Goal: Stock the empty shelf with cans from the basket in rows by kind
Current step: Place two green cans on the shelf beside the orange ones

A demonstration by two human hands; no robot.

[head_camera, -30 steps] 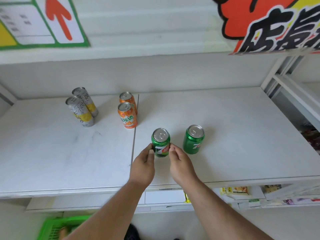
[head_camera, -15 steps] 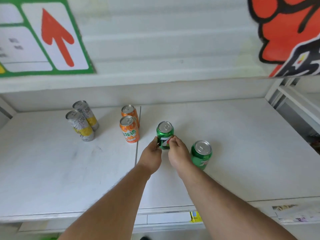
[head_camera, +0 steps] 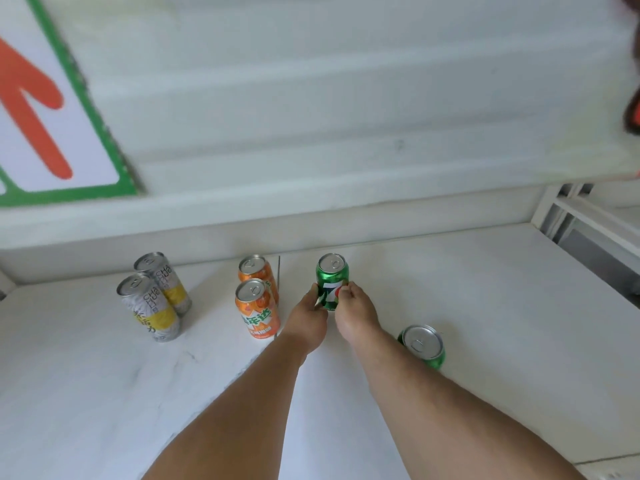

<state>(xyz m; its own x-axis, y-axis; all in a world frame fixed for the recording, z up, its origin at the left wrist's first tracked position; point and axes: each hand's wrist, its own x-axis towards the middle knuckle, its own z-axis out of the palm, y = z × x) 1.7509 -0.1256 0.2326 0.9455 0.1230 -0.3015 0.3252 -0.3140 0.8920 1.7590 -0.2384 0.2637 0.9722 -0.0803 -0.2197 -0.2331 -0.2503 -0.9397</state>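
upright near the back of the white shelf (head_camera: 485,306), the green aluminium soda can (head_camera: 331,277) is pinched low between the left hand (head_camera: 306,318) and right hand (head_camera: 356,315), while the second green can (head_camera: 423,345) stands nearer the right forearm.

A white shelf (head_camera: 485,289) with broad open surface on its right and front. Two silver cans (head_camera: 152,299) stand at the back left, two orange cans (head_camera: 258,299) just beside the seam, a green can (head_camera: 424,346) near the right forearm. Gaps separate the groups.
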